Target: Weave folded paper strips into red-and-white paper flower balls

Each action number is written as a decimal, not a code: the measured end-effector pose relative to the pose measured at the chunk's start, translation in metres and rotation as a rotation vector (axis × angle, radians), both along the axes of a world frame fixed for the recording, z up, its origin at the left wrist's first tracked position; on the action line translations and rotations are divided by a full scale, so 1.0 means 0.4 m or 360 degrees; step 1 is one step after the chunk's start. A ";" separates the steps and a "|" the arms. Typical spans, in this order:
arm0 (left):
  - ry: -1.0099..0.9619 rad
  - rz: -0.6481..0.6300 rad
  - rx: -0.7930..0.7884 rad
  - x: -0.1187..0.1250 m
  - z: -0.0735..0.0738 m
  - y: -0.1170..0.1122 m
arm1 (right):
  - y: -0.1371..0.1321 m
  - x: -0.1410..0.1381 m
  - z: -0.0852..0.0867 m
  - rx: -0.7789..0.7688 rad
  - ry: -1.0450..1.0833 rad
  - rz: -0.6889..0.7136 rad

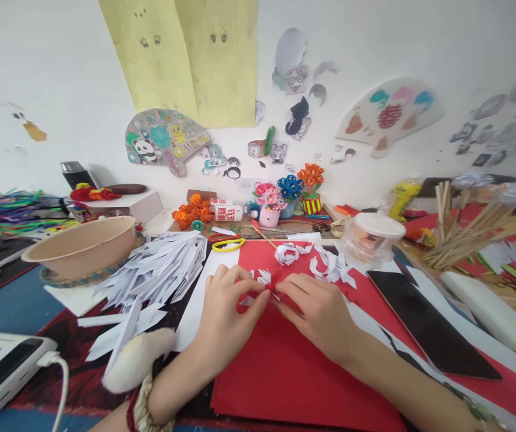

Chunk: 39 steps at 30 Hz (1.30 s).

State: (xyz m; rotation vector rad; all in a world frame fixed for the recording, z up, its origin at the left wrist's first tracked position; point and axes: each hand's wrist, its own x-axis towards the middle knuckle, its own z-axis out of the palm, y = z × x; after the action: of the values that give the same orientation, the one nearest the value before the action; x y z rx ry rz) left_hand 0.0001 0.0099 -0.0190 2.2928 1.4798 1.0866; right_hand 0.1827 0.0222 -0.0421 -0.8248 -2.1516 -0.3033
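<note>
Over a red paper sheet [294, 378], my left hand [228, 312] and my right hand [321, 312] meet with fingertips pinched together. Between them they grip a small red-and-white paper piece [262, 277], its lower part hidden by the fingers. A thin pale tip shows just below the right fingertips. Just beyond my hands sits a crumpled white paper rose [286, 254] on a thin stick. Curled white paper strips [330, 267] lie behind my right hand. Left of my left hand is a heap of folded white paper strips [154, 267].
Yellow-handled scissors [228, 244] lie behind the hands. A beige basin [82, 246] and a white charging device [6, 372] stand at left. To the right are a black phone [429, 324], a white power bank [496, 312], a wrapped tub [375, 234] and wooden sticks [447, 225]. Pipe-cleaner flower pots [269, 216] line the wall.
</note>
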 end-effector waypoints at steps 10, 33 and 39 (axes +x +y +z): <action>-0.0061 0.0028 0.0100 0.001 0.007 0.004 | -0.005 -0.007 0.010 0.0270 -0.0211 0.0151; -0.0097 0.0029 0.0087 -0.016 0.019 0.010 | -0.022 -0.009 0.001 -0.0108 0.0079 0.0123; -0.0129 -0.0027 0.0092 -0.033 0.029 0.009 | -0.022 -0.005 0.007 0.0109 0.0129 0.0098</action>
State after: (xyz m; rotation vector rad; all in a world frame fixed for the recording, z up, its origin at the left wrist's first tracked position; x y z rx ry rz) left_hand -0.0129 0.0134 -0.0074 2.2659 1.4139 1.2179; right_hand 0.1808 0.0132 -0.0395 -0.7188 -2.0751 -0.3053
